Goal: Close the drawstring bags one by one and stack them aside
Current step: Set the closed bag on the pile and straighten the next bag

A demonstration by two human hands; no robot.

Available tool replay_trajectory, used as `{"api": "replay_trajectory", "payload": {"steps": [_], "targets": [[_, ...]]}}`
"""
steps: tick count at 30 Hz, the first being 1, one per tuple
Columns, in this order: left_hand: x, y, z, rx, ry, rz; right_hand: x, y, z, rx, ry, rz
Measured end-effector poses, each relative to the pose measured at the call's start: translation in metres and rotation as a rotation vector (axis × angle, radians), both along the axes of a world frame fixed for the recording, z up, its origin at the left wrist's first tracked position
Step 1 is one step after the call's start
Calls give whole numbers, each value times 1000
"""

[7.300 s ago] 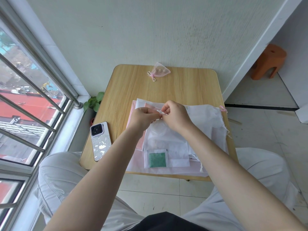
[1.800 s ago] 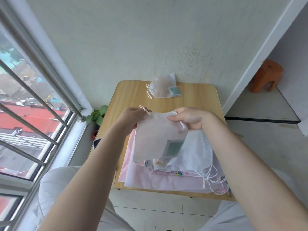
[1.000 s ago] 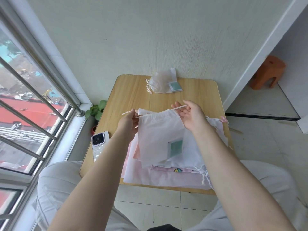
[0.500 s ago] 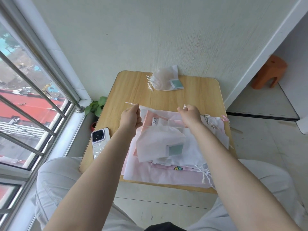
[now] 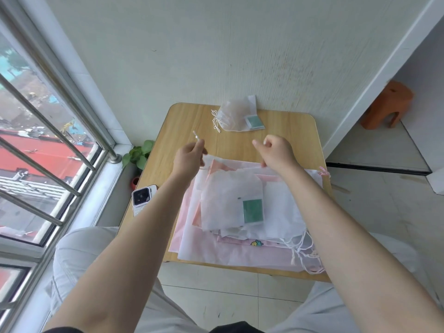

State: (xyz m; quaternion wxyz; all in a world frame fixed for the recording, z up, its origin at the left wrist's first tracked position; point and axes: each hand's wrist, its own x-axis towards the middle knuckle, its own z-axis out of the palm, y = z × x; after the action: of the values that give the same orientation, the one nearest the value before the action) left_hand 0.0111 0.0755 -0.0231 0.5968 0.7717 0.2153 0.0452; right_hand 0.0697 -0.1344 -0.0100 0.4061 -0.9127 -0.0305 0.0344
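Observation:
A white translucent drawstring bag [image 5: 228,200] with a green label lies gathered on top of a pile of white and pink bags [image 5: 240,251] on the wooden table [image 5: 288,131]. My left hand [image 5: 188,157] pinches the bag's white cord end, which sticks up to the left. My right hand [image 5: 276,151] is curled above the bag's right top corner; the cord in it is hard to make out. A closed bag [image 5: 234,116] with a green label lies at the table's far edge by the wall.
A phone [image 5: 143,195] lies at the table's left edge. A small plant [image 5: 139,153] stands on the floor beside the window. An orange stool [image 5: 389,104] is at the far right. Loose cords [image 5: 302,251] hang off the pile's near right corner.
A closed bag went to the far edge, and a new bag was lifted from the pile. My hands have moved apart on its cords, and its mouth has bunched up.

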Motion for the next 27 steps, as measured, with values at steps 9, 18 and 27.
{"api": "replay_trajectory", "payload": {"steps": [9, 18, 27], "targets": [[8, -4, -6, 346, 201, 24, 3, 6, -1, -4, 241, 81], [0, -30, -14, 446, 364, -188, -12, 24, -25, -87, 473, 97], [-3, -33, -17, 58, 358, -194, -18, 24, -31, 63, 504, 181]]}}
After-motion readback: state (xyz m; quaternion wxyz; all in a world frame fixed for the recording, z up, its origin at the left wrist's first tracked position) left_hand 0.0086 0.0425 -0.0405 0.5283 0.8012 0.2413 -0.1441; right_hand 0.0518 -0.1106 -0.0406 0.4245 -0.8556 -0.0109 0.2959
